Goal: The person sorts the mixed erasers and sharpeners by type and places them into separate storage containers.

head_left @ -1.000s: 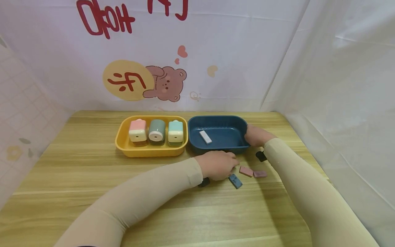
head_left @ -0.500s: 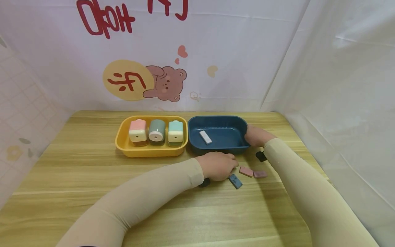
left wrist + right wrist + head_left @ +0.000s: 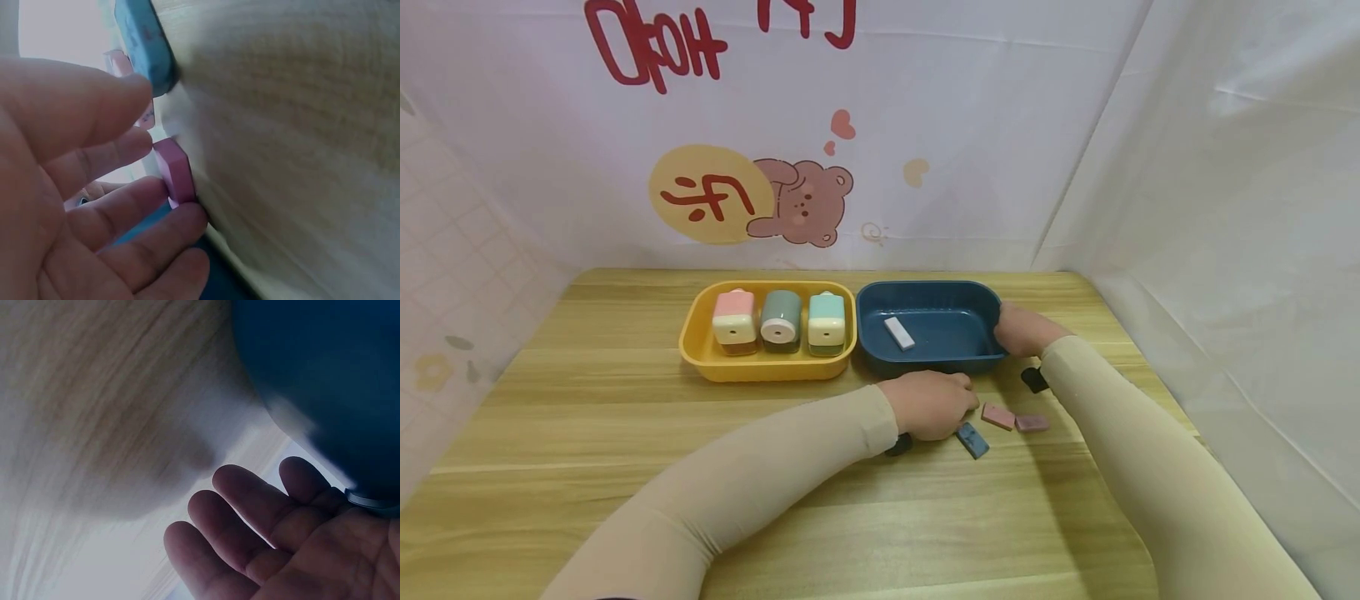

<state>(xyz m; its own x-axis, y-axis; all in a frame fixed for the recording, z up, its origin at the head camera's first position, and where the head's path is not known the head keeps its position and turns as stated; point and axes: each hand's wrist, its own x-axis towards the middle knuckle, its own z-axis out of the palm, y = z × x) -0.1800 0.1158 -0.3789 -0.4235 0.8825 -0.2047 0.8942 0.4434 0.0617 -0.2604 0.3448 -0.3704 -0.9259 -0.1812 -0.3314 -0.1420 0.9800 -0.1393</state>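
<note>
"How does that pink block look from your station?"

"Light, I'd judge, and firm with a little give, like an eraser: not slippery, not fragile. My left hand is at it, fingers loose and seemingly just touching, thumb apart, nothing grasped. I see the block only in the left wrist view, on the surface near the navy tray."

"Where would you hold it?"

"Across its long sides, thumb opposing the fingers."

"And your right hand?"

"Two o'clock from the left, beside the navy tray's rim. The thumb is hidden, so I can't tell whether it pinches."

"Surface and room?"

"The surface is wood-grained and flat. From my left hand, a blue block lies close at four o'clock, a rosy block and a mauve block towards three. The navy tray, at twelve, holds one white block; the yellow tray is at ten. White cloth hangs behind."
</note>
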